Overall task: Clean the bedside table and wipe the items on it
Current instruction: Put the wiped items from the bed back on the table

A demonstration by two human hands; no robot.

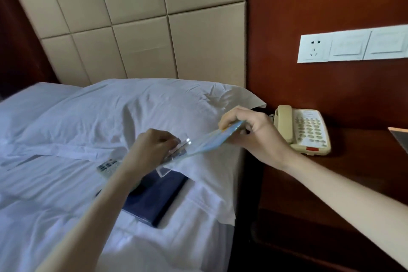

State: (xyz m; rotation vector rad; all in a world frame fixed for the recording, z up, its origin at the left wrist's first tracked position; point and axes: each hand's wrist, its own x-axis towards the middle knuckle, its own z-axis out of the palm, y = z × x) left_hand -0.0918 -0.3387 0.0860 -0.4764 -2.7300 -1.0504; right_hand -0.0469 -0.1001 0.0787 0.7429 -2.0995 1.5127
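Observation:
Over the pillow I hold a clear acrylic sign holder [198, 144] with a blue printed card inside, nearly flat in the air. My right hand [254, 132] grips its right end, fingers curled round the edge. My left hand [152, 146] pinches its left end near the clear foot [164, 171]. The dark wooden bedside table [344, 174] lies to the right, with a cream telephone [302, 130] at its back left corner. No cloth is visible.
On the white bed lie a dark blue folder [156, 196] and a remote control [108, 166], partly hidden by my left forearm. A white pillow [123, 112] lies against the padded headboard. A socket and switch panel [353, 45] is on the wall.

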